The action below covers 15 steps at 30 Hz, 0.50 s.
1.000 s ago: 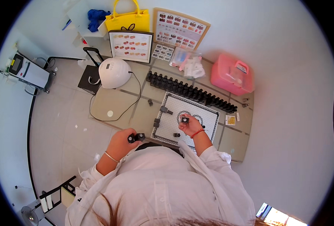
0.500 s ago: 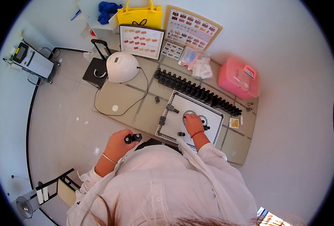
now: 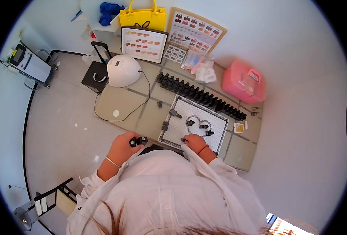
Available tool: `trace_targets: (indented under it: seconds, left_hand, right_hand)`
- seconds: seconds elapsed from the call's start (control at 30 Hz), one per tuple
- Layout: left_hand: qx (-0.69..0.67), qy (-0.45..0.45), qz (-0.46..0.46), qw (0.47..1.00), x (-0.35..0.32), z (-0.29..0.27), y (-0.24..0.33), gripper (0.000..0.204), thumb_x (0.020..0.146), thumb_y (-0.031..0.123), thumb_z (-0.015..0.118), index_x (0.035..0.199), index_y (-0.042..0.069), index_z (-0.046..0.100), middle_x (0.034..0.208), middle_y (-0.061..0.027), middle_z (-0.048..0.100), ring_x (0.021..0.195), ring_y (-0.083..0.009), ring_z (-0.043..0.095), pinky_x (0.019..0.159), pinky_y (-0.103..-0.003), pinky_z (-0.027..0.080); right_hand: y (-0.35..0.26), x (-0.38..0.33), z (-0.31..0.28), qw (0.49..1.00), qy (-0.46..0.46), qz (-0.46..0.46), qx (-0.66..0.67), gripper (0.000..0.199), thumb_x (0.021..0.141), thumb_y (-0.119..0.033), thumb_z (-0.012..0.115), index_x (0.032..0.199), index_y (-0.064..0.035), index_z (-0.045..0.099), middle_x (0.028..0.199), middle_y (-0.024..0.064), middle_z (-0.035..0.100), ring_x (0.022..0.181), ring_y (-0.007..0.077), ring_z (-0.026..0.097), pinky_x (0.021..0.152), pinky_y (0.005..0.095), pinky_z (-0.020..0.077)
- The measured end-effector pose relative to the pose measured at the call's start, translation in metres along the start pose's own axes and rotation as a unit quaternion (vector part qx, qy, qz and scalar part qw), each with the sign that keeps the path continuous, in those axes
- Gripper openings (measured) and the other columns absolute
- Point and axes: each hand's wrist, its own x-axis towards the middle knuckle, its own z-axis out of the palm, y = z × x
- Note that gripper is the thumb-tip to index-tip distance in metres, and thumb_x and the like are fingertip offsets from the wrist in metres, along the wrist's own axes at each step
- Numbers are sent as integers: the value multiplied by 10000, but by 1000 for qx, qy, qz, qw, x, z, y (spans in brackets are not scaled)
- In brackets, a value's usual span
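Note:
My left hand (image 3: 120, 147), at the table's front edge, is closed around two black nail polish bottles (image 3: 138, 141) whose ends face up. Over the near edge of a white patterned mat (image 3: 177, 129) with a dark lace border, my right hand (image 3: 196, 142) has its fingers closed at a small black bottle (image 3: 183, 139), mostly covered by the fingertips. Around the heart outline in the mat's middle lie a black bottle (image 3: 190, 123), another bottle (image 3: 204, 127) and a third bottle (image 3: 209, 133). Several more bottles (image 3: 175, 113) lie along the mat's left border.
A long row of black bottles (image 3: 201, 96) runs behind the mat. A white nail lamp (image 3: 123, 71) with a cable stands at the left, and a pink case (image 3: 244, 82) at the right. Colour sample boards (image 3: 144, 44) lean at the back beside a yellow bag (image 3: 144, 18).
My right hand has moved from the heart outline toward me, to the bottle by the mat's near edge. A bottle now shows at the heart's left side. My left hand keeps its bottles.

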Motion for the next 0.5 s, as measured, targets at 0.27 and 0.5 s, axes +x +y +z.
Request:
trace_targets:
  seconds: [0.27,0.5]
  left_hand:
    - [-3,-16,5,1000,4,4,1,301,710,171,811,900,37,620,793,-150,653,704,-321,621,660,-360,509]
    - [6,-25,2,1000,5,3,4,321,700,154,815,917,24,618,800,-155,655,715,-314,626,689,-348,516]
  right_hand:
    - [16,6,-5,567,35,259,781,212,992,-267,527,908,-82,586,615,-10,418,534,143,376,483,291,306]
    - [8,4,-21,459,0,188,869,204,1010,-259,506,914,-98,587,618,-13,382,520,135,367,482,296,317]
